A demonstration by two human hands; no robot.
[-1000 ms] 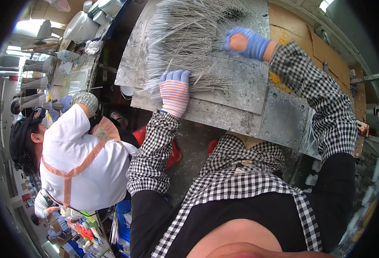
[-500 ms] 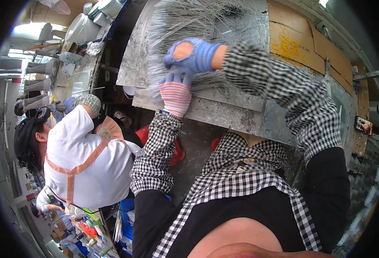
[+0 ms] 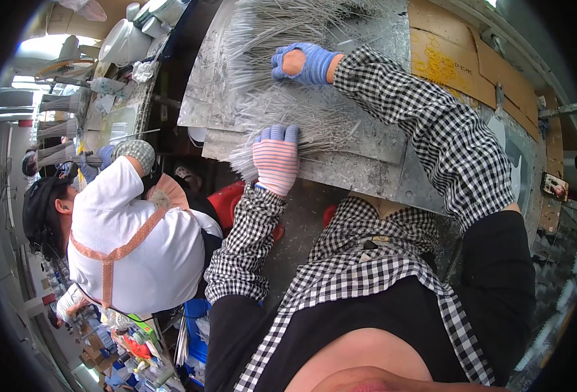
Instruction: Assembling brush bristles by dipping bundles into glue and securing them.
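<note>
Head view: a pile of thin grey metal rods is spread across a grey metal sheet table, fanned out under and between both hands.

Left hand, in a pink-and-white striped glove, is laid flat on the near end of the rods, fingers extended and together, palm down. Nothing is gripped; the rods are only pressed against the table. Rod tips are seen sticking out just left of and below this hand, past the table edge.

Right hand, in a blue glove, is placed beyond the left hand, further into the pile. Fingers are curled down into the rods, bunched around a clump; whether a clump is fully clamped cannot be told. More rods are fanned out above and to the left of it.

Both forearms are covered by black-and-white checked sleeves.

To the right of the right forearm, brown cardboard is laid on the table.

Well to the left of the left hand, another person in a white shirt with orange apron straps is seen, one grey-gloved hand raised toward a second bench. Upright rod bundles are stood on that bench.
</note>
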